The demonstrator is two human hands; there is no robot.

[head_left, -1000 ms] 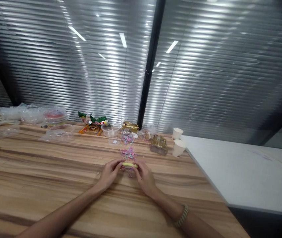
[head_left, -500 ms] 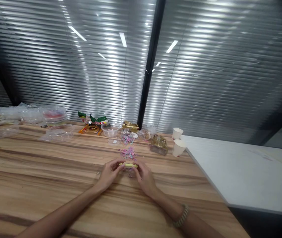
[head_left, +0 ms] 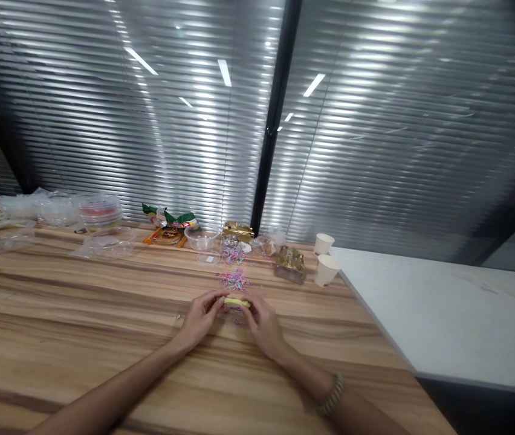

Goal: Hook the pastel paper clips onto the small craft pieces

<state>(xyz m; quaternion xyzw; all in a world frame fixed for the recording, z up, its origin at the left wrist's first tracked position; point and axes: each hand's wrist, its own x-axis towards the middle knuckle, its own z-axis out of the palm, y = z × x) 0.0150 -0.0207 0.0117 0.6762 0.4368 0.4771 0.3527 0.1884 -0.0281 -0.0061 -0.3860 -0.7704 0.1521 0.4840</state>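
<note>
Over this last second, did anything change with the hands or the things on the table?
Almost nothing. Both hands, left and right, keep their grip on the yellow strip over the table; it may have shifted very slightly, no more. The pile of coloured loops, the bowl and the paper cups stayed where they were.

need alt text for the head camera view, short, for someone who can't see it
Two bare hands, left hand and right hand, hold a small yellow-green strip between their fingertips over a wooden table. Just beyond lie a pile of small pastel loops, clear plastic tubs, snack packets and two paper cups before closed blinds.
</note>
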